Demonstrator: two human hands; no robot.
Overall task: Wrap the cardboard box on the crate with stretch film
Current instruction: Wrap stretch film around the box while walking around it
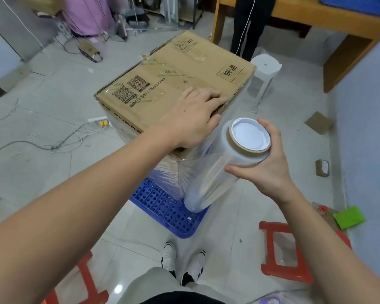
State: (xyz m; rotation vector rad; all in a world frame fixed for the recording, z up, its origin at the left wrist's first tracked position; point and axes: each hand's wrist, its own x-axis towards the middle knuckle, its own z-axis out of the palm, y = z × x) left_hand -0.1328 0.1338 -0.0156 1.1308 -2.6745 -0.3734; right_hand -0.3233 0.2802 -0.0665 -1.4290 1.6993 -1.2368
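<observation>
Pressing flat on the cardboard box (171, 75), left hand (193, 121); right hand (266, 163) grips film roll (224, 163) beside it

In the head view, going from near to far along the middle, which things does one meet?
Shoes → blue crate → cardboard box with the left hand resting on it → person's dark trouser legs.
</observation>
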